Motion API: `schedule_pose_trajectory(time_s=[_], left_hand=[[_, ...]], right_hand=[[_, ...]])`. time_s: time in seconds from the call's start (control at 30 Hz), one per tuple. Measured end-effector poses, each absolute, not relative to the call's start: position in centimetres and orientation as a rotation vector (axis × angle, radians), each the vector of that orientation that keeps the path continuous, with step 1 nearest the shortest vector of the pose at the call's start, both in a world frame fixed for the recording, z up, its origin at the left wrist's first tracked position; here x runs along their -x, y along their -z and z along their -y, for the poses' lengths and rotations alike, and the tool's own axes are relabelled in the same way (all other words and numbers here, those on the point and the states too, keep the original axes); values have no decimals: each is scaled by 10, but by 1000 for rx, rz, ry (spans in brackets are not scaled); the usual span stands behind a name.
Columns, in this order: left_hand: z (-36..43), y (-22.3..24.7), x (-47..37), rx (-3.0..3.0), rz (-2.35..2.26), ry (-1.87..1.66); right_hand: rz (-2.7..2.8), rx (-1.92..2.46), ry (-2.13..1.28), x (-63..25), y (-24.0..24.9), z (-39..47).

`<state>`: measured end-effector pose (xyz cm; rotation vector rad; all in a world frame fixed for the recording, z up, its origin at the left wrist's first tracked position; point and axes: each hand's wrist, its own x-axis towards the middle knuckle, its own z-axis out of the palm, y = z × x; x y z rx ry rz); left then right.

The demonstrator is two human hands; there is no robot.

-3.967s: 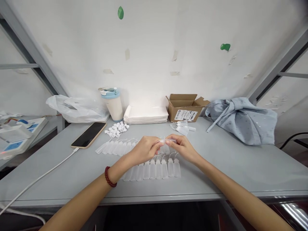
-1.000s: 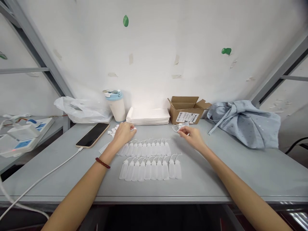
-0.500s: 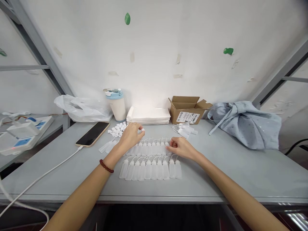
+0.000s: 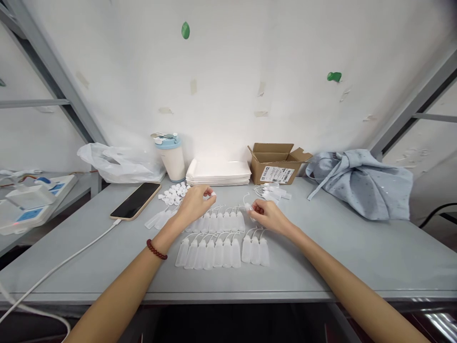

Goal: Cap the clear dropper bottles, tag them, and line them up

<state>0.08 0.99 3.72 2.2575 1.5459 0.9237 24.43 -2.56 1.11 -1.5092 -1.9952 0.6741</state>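
Two rows of small translucent bottles with thin white tubes lie on the grey table: a front row (image 4: 218,253) and a back row (image 4: 220,222). My left hand (image 4: 195,202), above the left part of the back row, pinches a small white cap (image 4: 213,194). At the right end of that row, my right hand (image 4: 266,214) holds one bottle (image 4: 249,207) by its side, its tube pointing up. White caps (image 4: 173,194) are heaped left of my left hand. A few more bottles (image 4: 157,219) lie partly behind my left wrist.
Behind are a cup (image 4: 173,159), a white stack (image 4: 218,172), an open cardboard box (image 4: 276,164) and loose bottles (image 4: 273,192). A charging phone (image 4: 135,201) and plastic bag (image 4: 121,164) lie left, a blue cloth bag (image 4: 360,186) right.
My right hand has lifted the bottle from the right end of the back row. One front-row bottle now stands nearer the right group, leaving a gap on its left. My left hand still pinches the cap.
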Motion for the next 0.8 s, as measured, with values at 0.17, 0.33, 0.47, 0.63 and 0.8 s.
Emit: schedule_pose_trajectory(time_s=[0.17, 0.33, 0.47, 0.63, 0.8], left_hand=[[3, -44, -12, -1905, -1253, -846], [13, -45, -22, -1749, -1054, -781], [17, -45, -28, -1652, -941, -812], [21, -45, -32, -1626, -871, -816], [22, -46, -32, -1715, -878, -766]], right_hand=[[1793, 1322, -940, -241, -25, 34], [1600, 1086, -1348, -238, -36, 41], [1501, 928, -1559, -237, -34, 42], [1437, 884, -1710, -236, -30, 41], [1442, 876, -1737, -236, -29, 41]])
